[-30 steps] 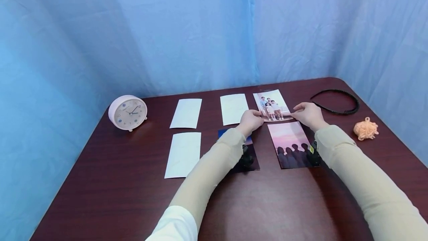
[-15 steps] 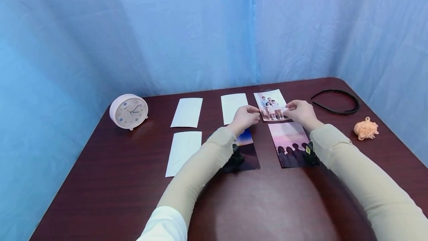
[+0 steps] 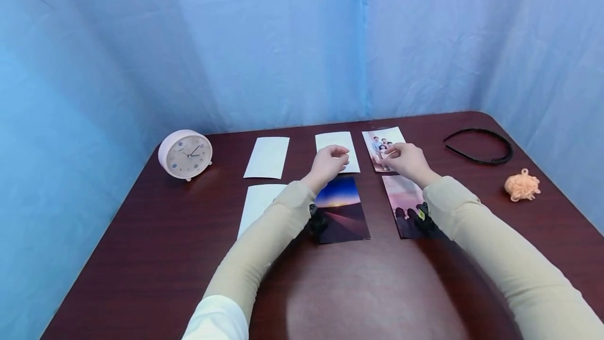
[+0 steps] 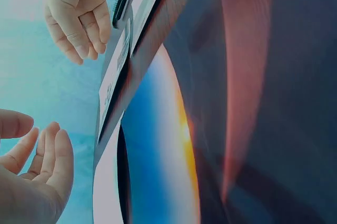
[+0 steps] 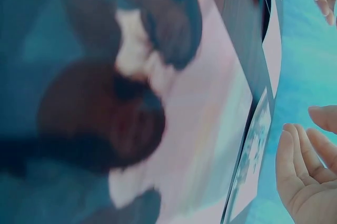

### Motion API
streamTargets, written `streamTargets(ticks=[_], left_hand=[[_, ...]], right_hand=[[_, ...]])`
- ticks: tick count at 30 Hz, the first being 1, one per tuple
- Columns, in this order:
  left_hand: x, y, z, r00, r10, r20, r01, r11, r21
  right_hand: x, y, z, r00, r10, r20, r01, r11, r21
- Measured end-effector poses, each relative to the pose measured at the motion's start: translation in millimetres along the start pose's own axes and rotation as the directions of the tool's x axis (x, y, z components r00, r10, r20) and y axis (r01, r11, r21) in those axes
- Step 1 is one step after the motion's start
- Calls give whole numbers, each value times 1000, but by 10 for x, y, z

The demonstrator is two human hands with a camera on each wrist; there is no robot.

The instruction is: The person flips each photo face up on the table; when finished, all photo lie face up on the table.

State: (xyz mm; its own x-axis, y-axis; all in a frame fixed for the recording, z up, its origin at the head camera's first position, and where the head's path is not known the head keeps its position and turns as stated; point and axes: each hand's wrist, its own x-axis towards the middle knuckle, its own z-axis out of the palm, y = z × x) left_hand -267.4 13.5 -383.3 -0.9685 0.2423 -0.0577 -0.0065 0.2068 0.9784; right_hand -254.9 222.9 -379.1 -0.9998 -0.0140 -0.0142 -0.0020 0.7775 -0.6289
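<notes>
In the head view my left hand (image 3: 327, 166) hovers over the white back of a face-down photo (image 3: 351, 166), fingers loosely bent around nothing. My right hand (image 3: 409, 162) hangs over the family photo (image 3: 373, 147) at the back, covering part of it; its fingers are relaxed and hold nothing in the right wrist view. Nearer to me lie a sunset road photo (image 3: 349, 219), beside my left wrist, and a pink-sky photo with dark silhouettes (image 3: 395, 190), partly hidden under my right forearm.
Two more white-backed photos lie on the left, one at the back (image 3: 267, 157) and one in front (image 3: 255, 206). A round alarm clock (image 3: 186, 156) stands at the far left. To the right are a black headband (image 3: 500, 159) and a peach-coloured yarn-like bundle (image 3: 521, 187).
The family photo, held at its near edge by both hands a second ago, now lies flat and released. My left hand has drawn leftward; the right has lifted slightly left over the photo.
</notes>
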Motion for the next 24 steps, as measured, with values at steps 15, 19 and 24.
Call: streamTargets(ticks=[15,19,24], left_hand=[[-83,-166,-416,998,-10,-65,11,1000,13],[-87,-222,-487,996,-17,-88,20,999,30],[-98,-280,-536,994,-36,-103,38,999,15]], right_hand=[[17,-156,216,996,-84,20,83,996,33],[14,-193,248,995,-95,18,94,995,36],[-8,-249,296,996,-82,45,80,996,41]])
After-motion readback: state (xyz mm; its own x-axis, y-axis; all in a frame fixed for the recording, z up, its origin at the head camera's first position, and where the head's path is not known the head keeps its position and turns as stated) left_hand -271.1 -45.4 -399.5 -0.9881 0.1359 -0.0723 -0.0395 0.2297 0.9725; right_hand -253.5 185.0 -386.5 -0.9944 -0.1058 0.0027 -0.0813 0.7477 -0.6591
